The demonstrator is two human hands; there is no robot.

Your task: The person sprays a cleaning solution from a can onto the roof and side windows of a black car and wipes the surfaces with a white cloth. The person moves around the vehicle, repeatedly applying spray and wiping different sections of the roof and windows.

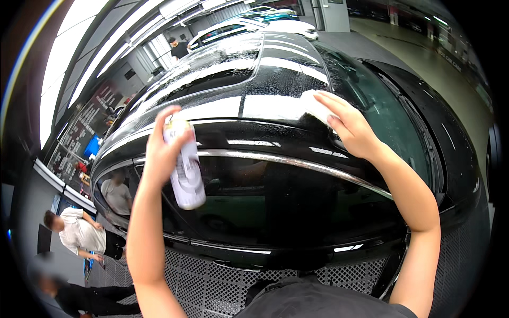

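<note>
My left hand (161,148) grips a white spray can (185,175), held upright in front of the side window of a black car (275,175). My right hand (347,124) lies flat on a white cloth (313,103) pressed against the wet, glossy roof (254,79) near its edge above the door. A chrome strip (297,161) runs along the top of the window between my two hands. The can's nozzle end is hidden behind my fingers.
The floor below the car is a grey plastic grid (212,281). People stand and crouch at the lower left (79,233). Another person stands behind the car (177,47). A white car (238,26) is parked at the back. A wall board (85,132) hangs at left.
</note>
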